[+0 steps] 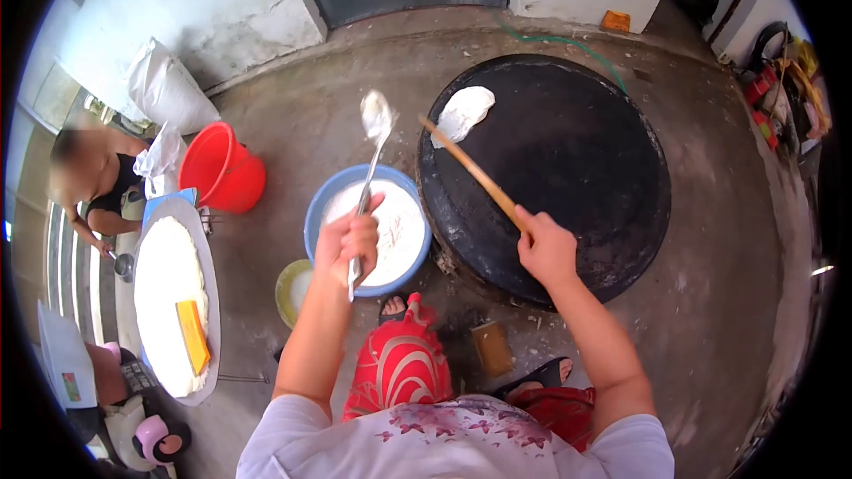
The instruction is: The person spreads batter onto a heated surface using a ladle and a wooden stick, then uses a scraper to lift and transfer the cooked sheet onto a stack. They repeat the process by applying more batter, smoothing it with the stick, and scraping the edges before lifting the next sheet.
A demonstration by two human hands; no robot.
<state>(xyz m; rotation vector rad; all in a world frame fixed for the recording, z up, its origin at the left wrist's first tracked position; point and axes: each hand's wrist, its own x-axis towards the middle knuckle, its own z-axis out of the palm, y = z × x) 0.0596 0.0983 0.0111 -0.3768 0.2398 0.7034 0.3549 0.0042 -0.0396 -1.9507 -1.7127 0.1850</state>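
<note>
Left hand (349, 244) grips a metal spoon (372, 170) carrying white batter (378, 111), raised above the blue basin (312, 220); right hand (548, 250) clasps a wooden stick (485, 181) across the white patch (467, 112) on the black griddle (568, 177), contact unclear. Likely risks: spoon tilt dripping batter onto the floor (288, 124); stick pressure tearing the patch.

You're in what looks like a home cooking yard: concrete floor (719, 222), scuffed far wall (235, 0), batter basin (311, 223), big round griddle (568, 168) right.
</note>
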